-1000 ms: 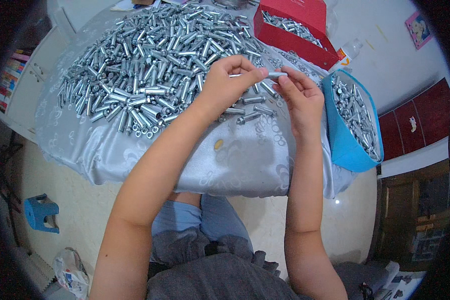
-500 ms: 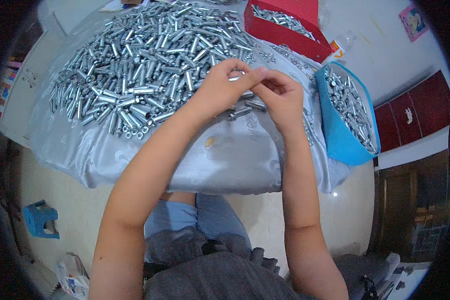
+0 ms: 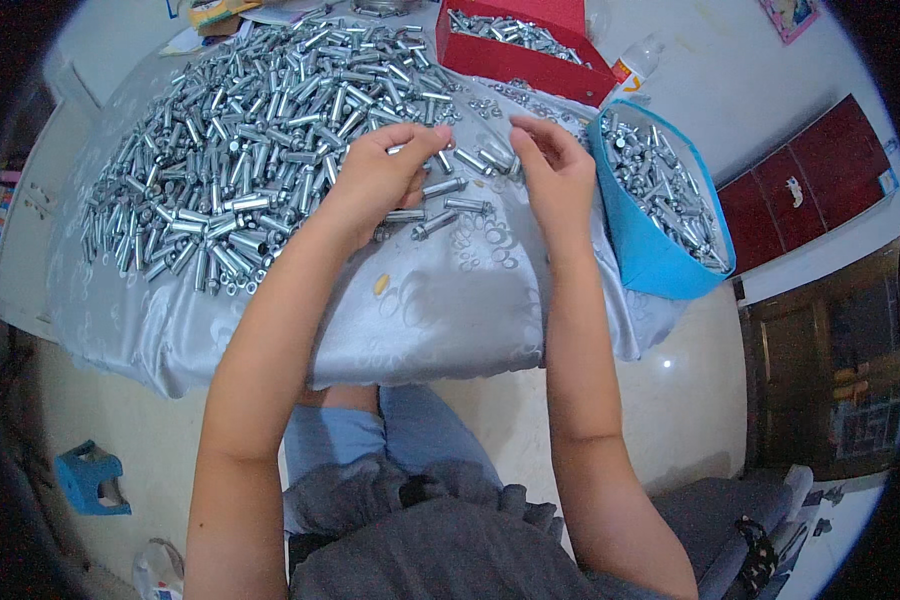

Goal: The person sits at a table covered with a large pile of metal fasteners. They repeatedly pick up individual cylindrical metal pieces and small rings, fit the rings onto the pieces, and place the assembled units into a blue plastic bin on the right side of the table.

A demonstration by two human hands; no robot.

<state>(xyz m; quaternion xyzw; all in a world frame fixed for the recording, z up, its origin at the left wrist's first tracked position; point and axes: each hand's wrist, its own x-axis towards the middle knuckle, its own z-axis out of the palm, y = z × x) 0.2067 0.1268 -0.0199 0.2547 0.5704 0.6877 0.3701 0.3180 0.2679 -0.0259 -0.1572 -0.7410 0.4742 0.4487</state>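
Note:
Many silvery metal sleeve anchor bolts lie in a wide heap (image 3: 260, 140) over the left and middle of the table. My left hand (image 3: 380, 180) is above the heap's right edge, thumb and forefinger pinched together; a small shiny bit shows at the tips, too small to name. To the right, my right hand (image 3: 558, 180) has its fingers curled with the thumb apart from them, and nothing plainly held. A blurred metallic streak (image 3: 492, 135) shows just left of its fingertips. Between and below the hands lie several loose sleeve anchor bolts (image 3: 436, 224).
A blue fabric bin (image 3: 660, 265) full of bolts stands at the table's right. Behind it are an open red box (image 3: 530, 68) of bolts and a plastic bottle (image 3: 638, 62). Small rings or nuts (image 3: 570, 118) lie near the red box. A yellowish piece (image 3: 381, 284) rests on the silvery tablecloth (image 3: 440, 330).
My hands, together half a second ago, have parted, the left to the left and the right staying near the bin. The whole view has shifted a little. More loose bolts show between the hands.

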